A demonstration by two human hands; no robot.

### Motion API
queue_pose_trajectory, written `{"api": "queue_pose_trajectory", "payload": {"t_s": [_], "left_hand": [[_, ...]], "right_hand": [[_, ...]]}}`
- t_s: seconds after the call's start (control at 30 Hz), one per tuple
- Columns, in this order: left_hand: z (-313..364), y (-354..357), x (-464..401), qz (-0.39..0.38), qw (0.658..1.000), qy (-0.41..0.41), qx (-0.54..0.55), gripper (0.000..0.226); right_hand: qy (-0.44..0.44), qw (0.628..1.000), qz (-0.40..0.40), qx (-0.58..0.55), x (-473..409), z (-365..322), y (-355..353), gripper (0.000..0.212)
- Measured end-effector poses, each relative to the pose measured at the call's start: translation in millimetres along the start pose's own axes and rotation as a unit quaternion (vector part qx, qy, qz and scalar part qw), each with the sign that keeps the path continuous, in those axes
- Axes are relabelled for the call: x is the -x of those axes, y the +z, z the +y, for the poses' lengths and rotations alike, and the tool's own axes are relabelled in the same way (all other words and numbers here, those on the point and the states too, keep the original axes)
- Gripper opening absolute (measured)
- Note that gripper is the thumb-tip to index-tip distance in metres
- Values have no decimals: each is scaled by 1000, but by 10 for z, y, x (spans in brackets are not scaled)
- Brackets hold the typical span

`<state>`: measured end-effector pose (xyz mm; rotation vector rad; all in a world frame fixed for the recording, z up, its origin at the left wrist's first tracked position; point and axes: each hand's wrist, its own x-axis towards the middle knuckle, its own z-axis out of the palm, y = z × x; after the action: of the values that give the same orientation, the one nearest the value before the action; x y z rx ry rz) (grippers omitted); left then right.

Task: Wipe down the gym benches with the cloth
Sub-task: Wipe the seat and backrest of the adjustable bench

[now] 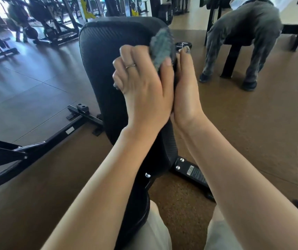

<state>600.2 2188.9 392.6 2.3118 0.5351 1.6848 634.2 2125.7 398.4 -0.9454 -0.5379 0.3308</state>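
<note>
A black padded bench back [105, 56] rises tilted in front of me, with its lower part running down between my knees. My left hand [141, 82], with a ring on one finger, is shut on a crumpled grey cloth [162, 44] and presses it against the pad's upper right edge. My right hand [186, 87] lies flat and straight along the pad's right side, touching my left hand. It holds nothing, and its fingers are partly hidden behind the pad.
Another person in grey clothes [243, 33] bends over a black bench at the upper right. A black metal frame [36, 145] runs along the floor on the left. The bench's foot bar [193, 174] sticks out lower right. Gym machines [54, 24] stand far left.
</note>
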Motion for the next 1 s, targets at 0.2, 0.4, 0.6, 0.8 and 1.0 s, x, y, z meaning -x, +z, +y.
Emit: {"api": "queue_pose_trajectory", "payload": {"t_s": [0.2, 0.4, 0.6, 0.8, 1.0], "left_hand": [[-59, -9, -205, 6, 999, -10, 35, 34], [-495, 8, -618, 17, 963, -257, 84, 47], [-186, 8, 106, -23, 994, -91, 56, 34], [-672, 9, -550, 1, 974, -216, 65, 44], [-299, -64, -593, -9, 980, -175, 98, 29]], "right_hand": [[-6, 999, 34, 22, -48, 45, 74, 52], [16, 991, 67, 117, -107, 176, 134, 64], [-59, 982, 114, 140, -63, 178, 157, 38], [-100, 963, 153, 199, -38, 231, 188, 34], [-117, 952, 186, 211, -43, 240, 246, 32]]}}
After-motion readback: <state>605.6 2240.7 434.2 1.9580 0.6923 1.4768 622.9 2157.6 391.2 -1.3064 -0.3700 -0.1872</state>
